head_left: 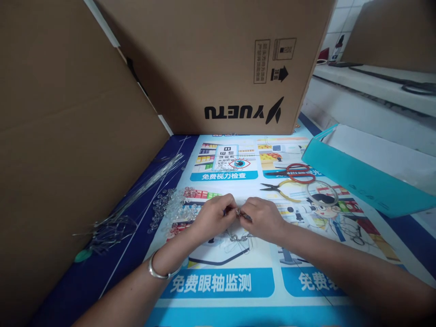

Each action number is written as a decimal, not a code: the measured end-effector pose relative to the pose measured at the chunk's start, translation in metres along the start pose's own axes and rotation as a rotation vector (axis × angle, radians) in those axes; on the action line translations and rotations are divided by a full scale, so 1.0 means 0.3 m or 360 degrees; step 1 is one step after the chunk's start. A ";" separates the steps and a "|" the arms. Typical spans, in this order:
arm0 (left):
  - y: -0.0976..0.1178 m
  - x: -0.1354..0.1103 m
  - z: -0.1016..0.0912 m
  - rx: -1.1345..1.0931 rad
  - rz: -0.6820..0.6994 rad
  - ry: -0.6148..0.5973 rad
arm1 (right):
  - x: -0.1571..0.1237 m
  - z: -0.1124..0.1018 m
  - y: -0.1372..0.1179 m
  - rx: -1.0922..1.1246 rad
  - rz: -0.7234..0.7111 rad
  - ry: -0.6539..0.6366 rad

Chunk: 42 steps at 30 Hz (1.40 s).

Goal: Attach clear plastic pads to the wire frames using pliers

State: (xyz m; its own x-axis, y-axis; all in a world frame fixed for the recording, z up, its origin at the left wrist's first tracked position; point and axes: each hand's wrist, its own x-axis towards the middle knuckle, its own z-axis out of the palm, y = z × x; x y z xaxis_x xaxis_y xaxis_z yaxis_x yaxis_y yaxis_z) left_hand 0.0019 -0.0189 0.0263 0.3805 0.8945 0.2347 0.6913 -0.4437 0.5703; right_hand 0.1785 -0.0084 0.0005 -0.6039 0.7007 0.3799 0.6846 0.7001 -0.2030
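My left hand (pixel 214 215) and my right hand (pixel 260 218) meet at the middle of the table, fingers pinched together on a small wire piece with clear beads (pixel 238 213). More of this beaded wire (pixel 238 238) hangs or lies just below the hands. A silver bangle (pixel 158 270) sits on my left wrist. A heap of clear beads (pixel 173 209) lies just left of my left hand. A bundle of thin metal wires (pixel 136 200) stretches out further left.
Yellow-handled pliers (pixel 281 188), red scissors (pixel 294 172) and a clear ring (pixel 322 193) lie right of and behind the hands on a printed poster (pixel 221 281). Cardboard boxes (pixel 221 63) wall the left and back. A teal paper bag (pixel 357 172) lies at right.
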 end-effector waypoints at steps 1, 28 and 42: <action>-0.001 0.000 0.001 0.0004 -0.0005 -0.0003 | -0.001 0.003 0.001 -0.0005 -0.0010 0.0021; -0.038 0.009 -0.027 -0.0315 0.0014 -0.0108 | 0.009 -0.016 0.019 0.0243 -0.0120 -0.0176; -0.053 0.015 -0.036 0.0010 0.0215 -0.0197 | 0.036 -0.041 -0.005 0.0083 0.0164 -0.0474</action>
State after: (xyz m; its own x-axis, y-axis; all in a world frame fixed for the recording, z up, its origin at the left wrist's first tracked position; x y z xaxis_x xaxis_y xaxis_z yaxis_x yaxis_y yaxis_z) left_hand -0.0140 -0.0072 0.0267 0.5428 0.8132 0.2101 0.6322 -0.5603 0.5352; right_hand 0.1760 -0.0037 0.0160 -0.6310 0.7721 0.0753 0.7309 0.6242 -0.2758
